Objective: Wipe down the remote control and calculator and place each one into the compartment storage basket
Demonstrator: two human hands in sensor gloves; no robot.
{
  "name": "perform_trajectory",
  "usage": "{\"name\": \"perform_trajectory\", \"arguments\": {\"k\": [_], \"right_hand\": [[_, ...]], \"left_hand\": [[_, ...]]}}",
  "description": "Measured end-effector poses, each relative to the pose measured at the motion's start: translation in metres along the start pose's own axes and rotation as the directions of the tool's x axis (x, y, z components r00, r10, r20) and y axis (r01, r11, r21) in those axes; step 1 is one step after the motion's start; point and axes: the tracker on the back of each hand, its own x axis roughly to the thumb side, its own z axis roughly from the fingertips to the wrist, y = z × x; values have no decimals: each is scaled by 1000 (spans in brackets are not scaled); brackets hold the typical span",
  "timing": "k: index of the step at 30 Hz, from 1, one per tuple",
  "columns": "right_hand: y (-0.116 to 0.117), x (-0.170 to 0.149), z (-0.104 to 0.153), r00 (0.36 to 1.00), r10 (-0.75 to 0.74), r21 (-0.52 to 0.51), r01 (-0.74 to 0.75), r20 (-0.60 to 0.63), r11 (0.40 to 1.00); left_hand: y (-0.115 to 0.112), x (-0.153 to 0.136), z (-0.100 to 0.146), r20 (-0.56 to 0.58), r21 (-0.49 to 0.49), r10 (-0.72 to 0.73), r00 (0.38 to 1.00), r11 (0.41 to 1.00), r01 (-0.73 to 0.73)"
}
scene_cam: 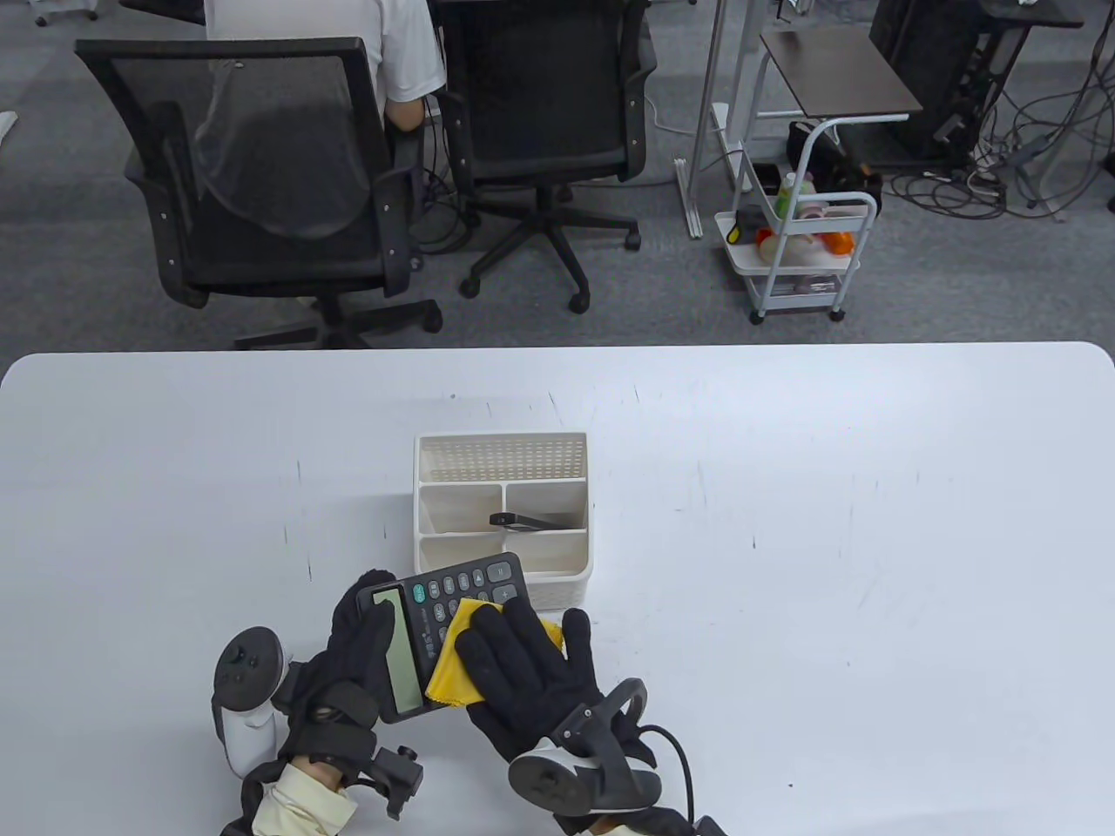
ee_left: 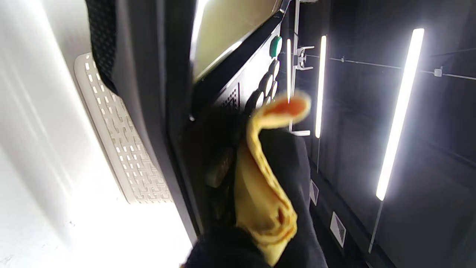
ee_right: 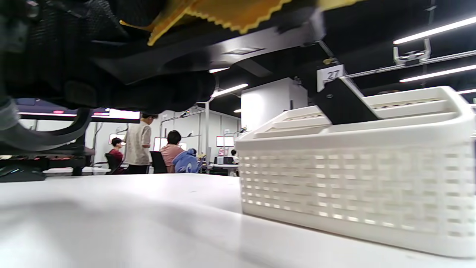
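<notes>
My left hand (scene_cam: 366,629) grips a black calculator (scene_cam: 466,590) by its display end and holds it tilted above the table, just in front of the basket. My right hand (scene_cam: 523,649) lies flat on the keys and presses a yellow cloth (scene_cam: 449,666) against them. In the left wrist view the cloth (ee_left: 260,186) folds up along the keypad of the calculator (ee_left: 238,74). The white compartment basket (scene_cam: 501,440) stands at the table's middle. A black remote control (scene_cam: 527,521) rests in its middle right compartment and sticks up above the rim of the basket (ee_right: 353,178) as a dark slab (ee_right: 340,104).
The white table (scene_cam: 827,540) spreads wide on both sides of the basket. Beyond its far edge stand two black office chairs (scene_cam: 261,174), a person in a white shirt (scene_cam: 322,26) and a white cart (scene_cam: 801,252).
</notes>
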Motion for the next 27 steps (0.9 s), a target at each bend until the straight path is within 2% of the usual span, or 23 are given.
{"name": "perform_trajectory", "arguments": {"k": [6,10,14,17,23,27], "right_hand": [[2,8,3,993,55,9,-56,109,998],[0,0,4,996,67,-4,-67,61,998],[-1,-7,5,1000,22,-9,-22,0,1000],[1,-2,3,999,0,22,-1,40,1000],[6,22,-3,978,4,67,-19,210,998],[7,25,-7,974,29,84,-49,225,995]], "left_hand": [[8,-1,1,-10,40,41,999,998,-41],[10,-1,1,-7,44,53,999,998,-52],[3,-1,0,-6,2,27,1000,1000,-27],[-2,-1,-1,-7,-14,4,1000,1000,-4],[-6,-2,-2,-14,-57,-5,1000,998,4],[-7,-3,-3,-16,-73,-21,1000,997,20]]}}
